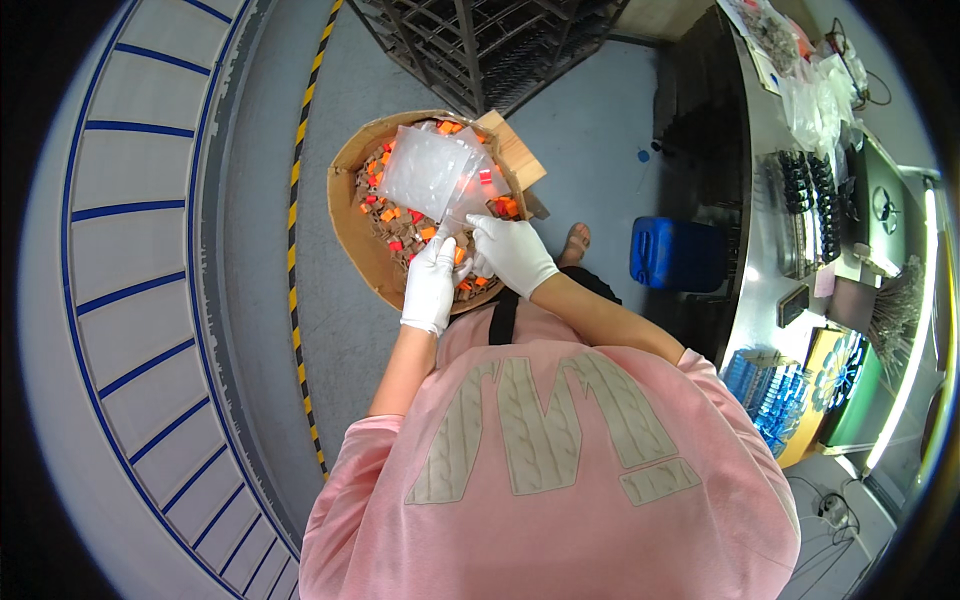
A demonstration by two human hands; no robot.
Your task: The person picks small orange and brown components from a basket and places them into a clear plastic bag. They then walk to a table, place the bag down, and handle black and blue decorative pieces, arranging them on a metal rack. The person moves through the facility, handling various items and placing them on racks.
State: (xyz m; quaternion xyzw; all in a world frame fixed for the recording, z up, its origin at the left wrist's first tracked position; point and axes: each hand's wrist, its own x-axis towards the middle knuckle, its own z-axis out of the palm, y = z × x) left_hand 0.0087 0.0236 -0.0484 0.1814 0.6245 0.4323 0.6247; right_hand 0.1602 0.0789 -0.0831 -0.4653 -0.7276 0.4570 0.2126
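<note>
Inside a tan, open-topped cardboard box [346, 215] on the grey floor [345, 350] sat a heap of small brown, orange and red pieces [400, 222], all jumbled together. On top of that pile lay a translucent, whitish plastic bag [425, 170], kinda crinkled and shiny, toward the far part of the box, with its lower end trailing back to the wearer's fingers.

Both hands were in white gloves and close together over the near side of the box. The right hand [512, 252] had its fingertips pinched on the bag's lower end. The left hand [432, 285] was just beside it, fingers bent inward near that same end, but honestly I couldn't tell if it gripped the plastic or only touched it, too small to see.

Around them: a pale wooden block [516, 152] stood right by the box's right side, and a dark metal rack [480, 45] was just beyond it. Off to the right, a blue plastic jug [680, 255] was on the floor near a cluttered metal workbench [768, 200]. Black-and-yellow striped tape [294, 230] ran along the floor on the left.
</note>
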